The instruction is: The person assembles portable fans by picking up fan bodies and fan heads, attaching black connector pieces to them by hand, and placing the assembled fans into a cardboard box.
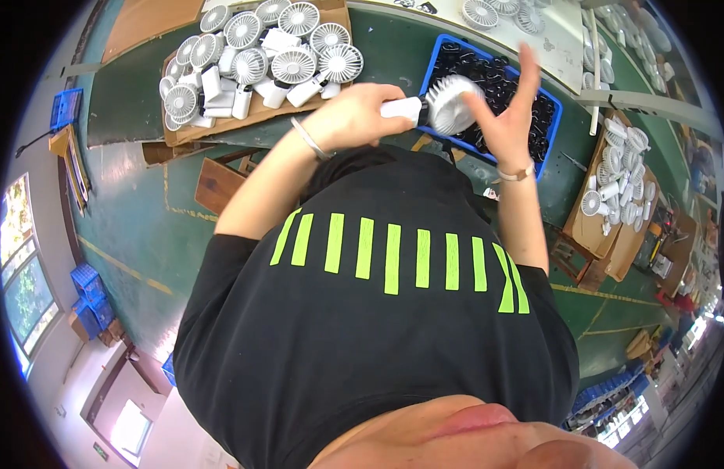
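A white handheld fan (pixel 451 108) lies sideways in front of my chest, its round slatted head to the right and a dark joint between head and handle. My left hand (pixel 353 116) is closed round the handle. With fingers stretched up and apart, my right hand (pixel 509 123) is beside the head; its thumb overlaps the head's right side, and whether it touches I cannot tell. Below the fan sits a blue tray (pixel 551 100) filled with small black parts (pixel 495 84).
On the bench at the left, a cardboard sheet (pixel 213 133) carries a heap of white handheld fans (pixel 249 66). More fans (pixel 503 9) lie at the far edge. Another heap of fans (pixel 621 172) rests on cardboard (pixel 585 227) to the right.
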### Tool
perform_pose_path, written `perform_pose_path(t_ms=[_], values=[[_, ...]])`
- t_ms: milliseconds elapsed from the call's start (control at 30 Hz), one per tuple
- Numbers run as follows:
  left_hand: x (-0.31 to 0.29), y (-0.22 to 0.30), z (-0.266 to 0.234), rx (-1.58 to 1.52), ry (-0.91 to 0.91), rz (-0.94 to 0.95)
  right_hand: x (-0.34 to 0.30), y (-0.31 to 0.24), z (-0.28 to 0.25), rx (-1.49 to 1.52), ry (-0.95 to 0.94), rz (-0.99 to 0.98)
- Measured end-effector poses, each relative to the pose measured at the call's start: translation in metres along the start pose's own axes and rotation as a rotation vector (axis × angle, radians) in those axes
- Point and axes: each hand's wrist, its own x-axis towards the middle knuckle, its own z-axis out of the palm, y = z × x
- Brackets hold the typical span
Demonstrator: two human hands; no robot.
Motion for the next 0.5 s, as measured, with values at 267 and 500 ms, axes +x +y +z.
perform_pose_path(t_ms=[267,500], values=[[0.004,0.024,-0.013,-0.52,0.518,0.436,0.0,-0.029,0.025,1.045,-0.612,0.65],[0.017,0.026,0.035,-0.777,0.44,0.436,0.003,-0.046,0.035,0.987,-0.281,0.444]])
